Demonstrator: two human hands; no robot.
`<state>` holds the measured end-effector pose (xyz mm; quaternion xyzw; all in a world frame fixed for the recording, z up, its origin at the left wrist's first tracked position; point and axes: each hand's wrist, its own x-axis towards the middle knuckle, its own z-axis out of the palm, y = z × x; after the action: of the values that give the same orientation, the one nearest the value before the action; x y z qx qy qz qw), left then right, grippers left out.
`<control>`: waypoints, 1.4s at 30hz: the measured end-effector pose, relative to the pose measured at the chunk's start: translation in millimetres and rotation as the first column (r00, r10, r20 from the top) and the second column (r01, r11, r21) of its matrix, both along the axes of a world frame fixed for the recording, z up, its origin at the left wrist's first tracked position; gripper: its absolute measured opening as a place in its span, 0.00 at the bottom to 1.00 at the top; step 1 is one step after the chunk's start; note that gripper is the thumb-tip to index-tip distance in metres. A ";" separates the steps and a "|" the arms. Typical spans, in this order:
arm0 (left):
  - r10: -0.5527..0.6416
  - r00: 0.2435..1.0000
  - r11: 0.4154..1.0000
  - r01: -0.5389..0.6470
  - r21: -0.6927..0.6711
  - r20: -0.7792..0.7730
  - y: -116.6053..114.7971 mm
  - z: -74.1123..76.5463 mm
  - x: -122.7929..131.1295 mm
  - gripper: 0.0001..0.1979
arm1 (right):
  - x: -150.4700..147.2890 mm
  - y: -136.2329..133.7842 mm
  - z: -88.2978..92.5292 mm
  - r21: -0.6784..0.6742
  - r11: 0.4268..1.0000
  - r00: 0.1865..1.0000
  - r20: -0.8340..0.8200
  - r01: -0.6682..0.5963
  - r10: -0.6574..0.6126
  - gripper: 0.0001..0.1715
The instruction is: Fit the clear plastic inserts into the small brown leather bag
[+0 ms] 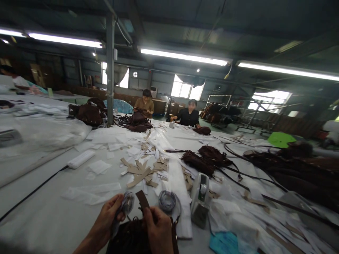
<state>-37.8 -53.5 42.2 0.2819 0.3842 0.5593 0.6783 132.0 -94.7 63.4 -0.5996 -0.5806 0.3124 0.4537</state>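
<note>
At the bottom edge of the head-camera view, the person's two bare hands met over a dark brown bag (pixel 132 236) that lay on the white table (pixel 50 218) directly beneath the fingers. The left hand (pixel 107 220) was curled closed around a small roll of clear tape (pixel 127 204), with the thumb and fingertips wrapped about its rim. The right hand (pixel 157 229) was pinched shut on a short brown leather strap (pixel 142 199), which stood up from between the thumb and forefinger, just beside the tape roll and nearly touching it. Just beyond the right fingertips lay a second roll of tape (pixel 167 201), flat on the table, and a little farther to the right stood a white tape dispenser (pixel 200 197). Further out from both hands, scattered tan cardboard strips (pixel 140 173) and white paper scraps (pixel 99 166) covered the middle of the table. Beyond the dispenser, well away from the right hand, lay a heap of dark brown fringed pieces (pixel 206 160) with long thin straps trailing off it. A black cable (pixel 29 195) ran across the table well to the left of the left hand. At the far end of the table, far from the hands, two other people (pixel 188 118) sat working among more brown bags under long ceiling lights.
</note>
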 end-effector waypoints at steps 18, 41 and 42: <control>0.003 0.930 0.981 0.068 0.181 -0.367 -26.2 5.5 7.8 0.20 | -24.5 -33.9 -8.7 0.109 0.992 0.988 0.131 0.065 -0.080 0.13; -0.112 0.911 0.941 0.225 0.252 -0.397 -28.6 17.2 10.7 0.21 | -16.7 -37.5 -14.5 0.141 0.986 0.995 -0.055 0.086 -0.079 0.18; -0.110 0.902 0.938 0.234 0.258 -0.418 -27.8 16.3 9.3 0.22 | -15.9 -37.9 -14.0 0.157 0.984 0.996 -0.026 0.088 -0.085 0.19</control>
<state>-28.5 -81.3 58.6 0.5227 0.3973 0.4796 0.5821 116.1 -132.6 49.4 -0.5833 -0.5725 0.2513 0.5185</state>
